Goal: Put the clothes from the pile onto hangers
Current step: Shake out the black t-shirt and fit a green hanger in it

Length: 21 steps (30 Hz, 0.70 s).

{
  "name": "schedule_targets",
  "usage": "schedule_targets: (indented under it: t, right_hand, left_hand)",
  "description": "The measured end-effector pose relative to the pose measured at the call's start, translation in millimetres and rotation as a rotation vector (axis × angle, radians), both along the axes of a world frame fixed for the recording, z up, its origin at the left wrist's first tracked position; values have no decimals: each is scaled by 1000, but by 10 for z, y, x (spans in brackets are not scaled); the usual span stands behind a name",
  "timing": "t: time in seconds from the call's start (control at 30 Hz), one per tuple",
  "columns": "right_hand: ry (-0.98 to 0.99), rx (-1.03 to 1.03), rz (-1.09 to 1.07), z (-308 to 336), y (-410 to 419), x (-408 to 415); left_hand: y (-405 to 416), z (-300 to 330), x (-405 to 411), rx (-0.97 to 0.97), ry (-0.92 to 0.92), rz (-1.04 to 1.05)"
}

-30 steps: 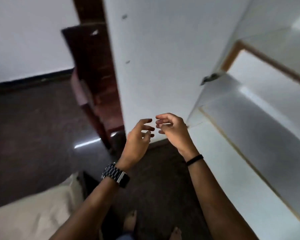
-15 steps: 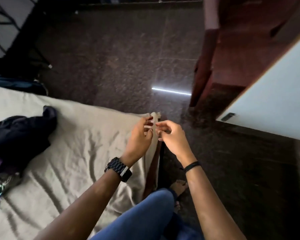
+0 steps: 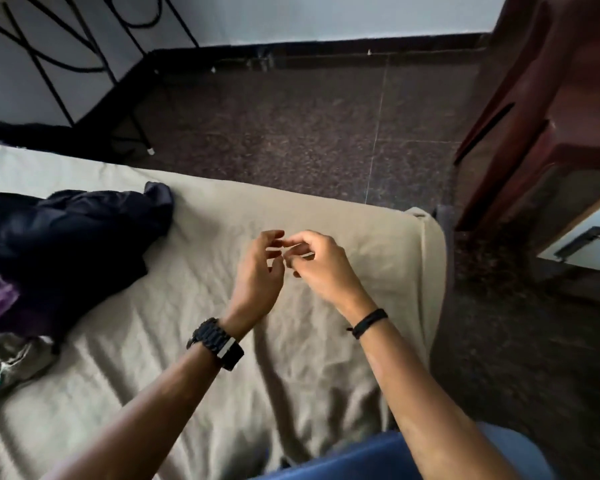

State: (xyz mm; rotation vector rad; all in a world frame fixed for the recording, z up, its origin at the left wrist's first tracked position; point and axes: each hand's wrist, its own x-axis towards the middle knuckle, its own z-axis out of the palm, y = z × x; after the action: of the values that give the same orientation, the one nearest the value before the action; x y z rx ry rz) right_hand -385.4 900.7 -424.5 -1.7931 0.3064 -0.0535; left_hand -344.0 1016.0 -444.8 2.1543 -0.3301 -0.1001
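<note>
Both hands [image 3: 284, 268] now over bed [image 3: 187, 341]

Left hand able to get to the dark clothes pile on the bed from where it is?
Probably yes. The left hand is empty, held above the bed sheet, and only bare sheet lies between it and the dark clothes pile on its own side.

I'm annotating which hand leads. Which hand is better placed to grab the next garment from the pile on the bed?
Probably the left hand. Both hands are empty, fingertips close together above the sheet, but the dark clothes pile lies on the left, nearer it. The right hand would have to cross over.
</note>
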Motion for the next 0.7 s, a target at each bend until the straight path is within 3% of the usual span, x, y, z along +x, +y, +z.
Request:
schedule_targets:
  t: [0.3,0.43,0.57,0.63,0.7]
  right_hand:
    - [30,-15,-6,64,1594,463]
    - [-45,-143,154,188,2271,956]
    - [-256,-384,272,269,2921,1516]
    - [-314,-472,272,264,3040,1681]
    - [-265,-586,380,222,3159,1857]
  left_hand:
    - [1659,39,434,-143,-147,32]
    - [2487,182,734,-97,-377,205]
    - [3194,223,1049,66,-617,481]
    - [3311,173,1184,107,-551,554]
    - [3433,101,1286,130,-367,556]
